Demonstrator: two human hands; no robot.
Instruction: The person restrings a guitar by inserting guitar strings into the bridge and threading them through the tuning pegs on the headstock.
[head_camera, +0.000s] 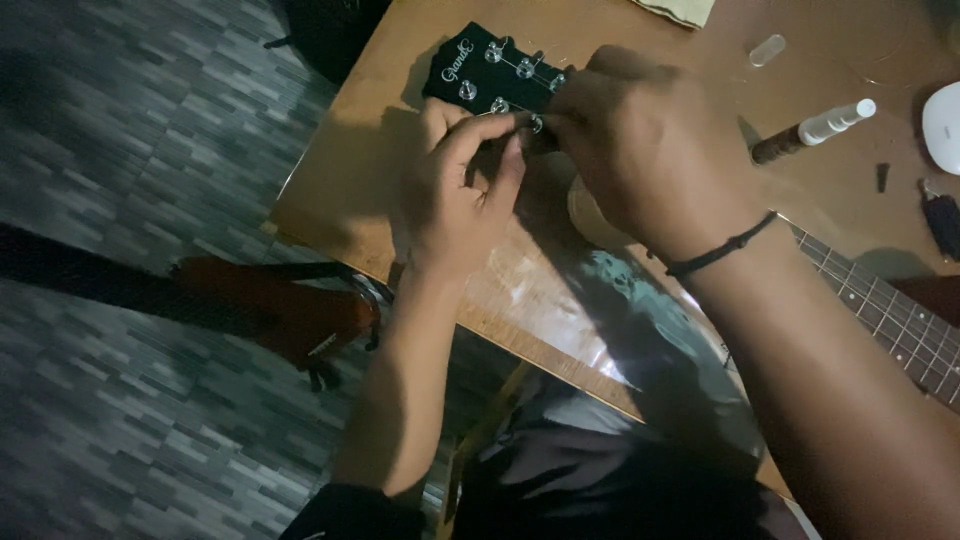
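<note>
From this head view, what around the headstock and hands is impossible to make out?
- Guitar neck: middle hidden behind right hand.
- Fingertips' grip at tuning posts: too small, dim; left hand overlaps.
- Guitar body: cut off by the right edge.
- White object: cropped.

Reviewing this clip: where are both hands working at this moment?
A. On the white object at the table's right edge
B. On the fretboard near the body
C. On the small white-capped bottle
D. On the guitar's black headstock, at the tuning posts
D: the left hand and right hand meet with fingertips at the metal tuning posts of the black headstock; the white-capped bottle lies untouched.
</note>
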